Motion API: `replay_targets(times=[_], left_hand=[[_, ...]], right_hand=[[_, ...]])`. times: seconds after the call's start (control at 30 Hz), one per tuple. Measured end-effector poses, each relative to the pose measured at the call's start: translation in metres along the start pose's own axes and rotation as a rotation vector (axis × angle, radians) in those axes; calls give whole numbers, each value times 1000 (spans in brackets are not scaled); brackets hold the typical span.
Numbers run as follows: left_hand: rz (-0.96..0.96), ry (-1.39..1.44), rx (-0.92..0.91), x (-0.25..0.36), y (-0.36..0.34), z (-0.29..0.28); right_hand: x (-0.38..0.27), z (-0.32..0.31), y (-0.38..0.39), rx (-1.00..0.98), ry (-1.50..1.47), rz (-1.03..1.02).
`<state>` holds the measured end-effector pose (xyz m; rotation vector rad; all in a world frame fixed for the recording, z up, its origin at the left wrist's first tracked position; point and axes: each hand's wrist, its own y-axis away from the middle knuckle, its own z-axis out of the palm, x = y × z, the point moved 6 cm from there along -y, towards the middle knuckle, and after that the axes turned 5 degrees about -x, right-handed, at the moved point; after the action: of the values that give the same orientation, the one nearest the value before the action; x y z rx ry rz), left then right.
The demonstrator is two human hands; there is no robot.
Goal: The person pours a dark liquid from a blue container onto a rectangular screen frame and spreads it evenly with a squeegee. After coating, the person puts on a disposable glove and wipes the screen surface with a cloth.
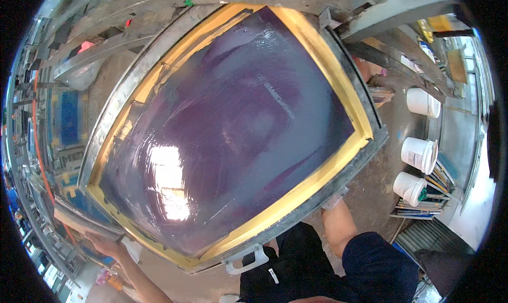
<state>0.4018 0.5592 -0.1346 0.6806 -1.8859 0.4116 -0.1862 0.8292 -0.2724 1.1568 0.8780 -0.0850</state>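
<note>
A large screen-printing frame fills the middle of the view, tilted so one corner points toward me. Its dark purple mesh is streaked, looks wet and reflects bright light at the lower left. Yellow tape lines the inside of the frame. My right hand is closed on the frame's near right edge, its fingers partly hidden beneath. At the lower left, my left hand is against a long beige bar, fingers curled under it. A white plastic handle shows below the near edge.
Metal beams cross above the frame at the far side. White buckets stand along the right wall, with a stack of flat frames beside them. An orange cord hangs at the left, near a blue panel.
</note>
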Motion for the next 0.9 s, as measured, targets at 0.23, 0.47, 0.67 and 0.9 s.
replay_targets(times=[0.23,0.47,0.67,0.9], left_hand=[[335,-466,-12,-32,-30,-31],[242,76,-151,-19,-22,-7],[277,70,-177,-25,-23,-3],[267,11,-154,-28,-25,-6]], right_hand=[[-99,-97,91,215,-147,-327],[-238,136,102,-299,1468,-1399],[-195,191,40,-1060,365,-665],[-178,147,29,-806,-1868,1342]])
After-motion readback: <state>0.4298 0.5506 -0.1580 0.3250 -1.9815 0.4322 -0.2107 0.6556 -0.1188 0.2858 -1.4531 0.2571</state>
